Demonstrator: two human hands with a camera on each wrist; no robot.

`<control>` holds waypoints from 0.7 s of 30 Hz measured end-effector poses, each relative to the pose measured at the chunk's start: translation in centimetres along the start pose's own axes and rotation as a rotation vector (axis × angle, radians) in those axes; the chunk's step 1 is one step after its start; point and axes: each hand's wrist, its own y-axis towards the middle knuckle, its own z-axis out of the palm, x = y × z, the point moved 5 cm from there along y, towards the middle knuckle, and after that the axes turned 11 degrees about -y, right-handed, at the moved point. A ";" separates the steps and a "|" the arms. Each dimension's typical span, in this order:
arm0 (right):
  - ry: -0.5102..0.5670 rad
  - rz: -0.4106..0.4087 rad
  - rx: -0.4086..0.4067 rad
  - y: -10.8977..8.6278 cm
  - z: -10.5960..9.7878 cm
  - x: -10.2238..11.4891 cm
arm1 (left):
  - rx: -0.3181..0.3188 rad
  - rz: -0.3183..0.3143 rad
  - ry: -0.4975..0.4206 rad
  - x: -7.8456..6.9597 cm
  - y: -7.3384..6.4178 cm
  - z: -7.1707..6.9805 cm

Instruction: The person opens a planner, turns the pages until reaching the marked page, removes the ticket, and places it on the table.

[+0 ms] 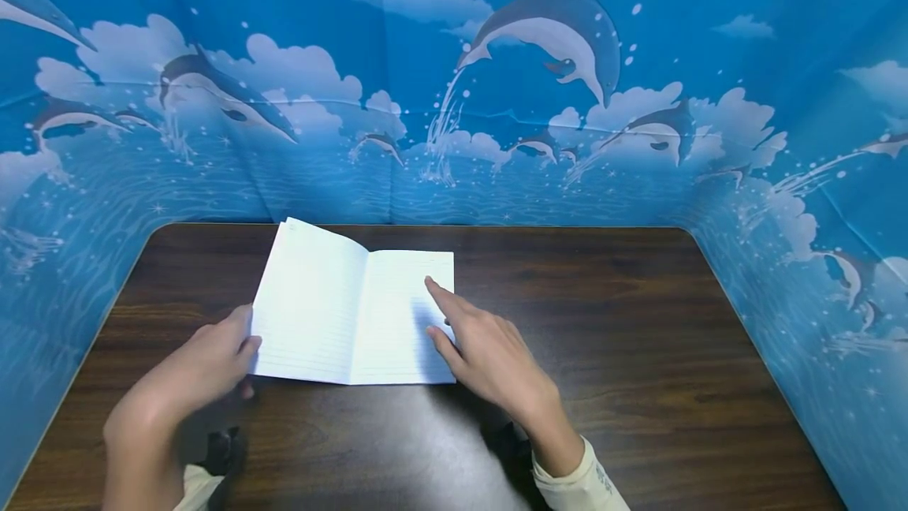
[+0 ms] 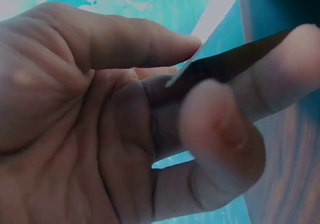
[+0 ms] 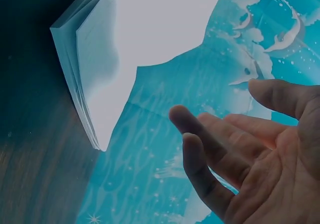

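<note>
An open notebook [image 1: 305, 306] with lined white pages lies on the brown table, its left side tilted up. At its left edge my left hand [image 1: 202, 369] grips the pages and cover, thumb on top and fingers beneath. In the left wrist view the notebook's edge [image 2: 217, 14] runs between thumb and fingers. Over the right page hovers my right hand [image 1: 496, 357], fingers extended and thumb apart, casting a shadow on the paper. The right wrist view shows this hand [image 3: 260, 159] holding nothing, apart from the notebook [image 3: 150, 24].
The dark wood-grain table [image 1: 638, 337] extends to the right of the notebook and in front of it. A blue curtain [image 1: 440, 203] printed with dolphins and clouds surrounds the table's back and sides.
</note>
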 end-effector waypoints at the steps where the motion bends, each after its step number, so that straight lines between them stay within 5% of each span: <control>1: -0.006 -0.001 0.007 0.0 0.1 0.0 | 0.004 -0.010 -0.003 0.3 0.1 -0.1; 8: -0.072 -0.019 0.110 0.3 1.0 -0.3 | 0.026 -0.076 -0.006 1.6 0.8 -0.4; 16: -0.124 -0.006 0.398 -0.2 3.3 -0.6 | 0.048 -0.140 0.000 2.7 1.4 0.0; 21: -0.142 0.010 0.448 -0.6 4.0 -0.7 | 0.052 -0.168 0.000 3.1 1.7 0.2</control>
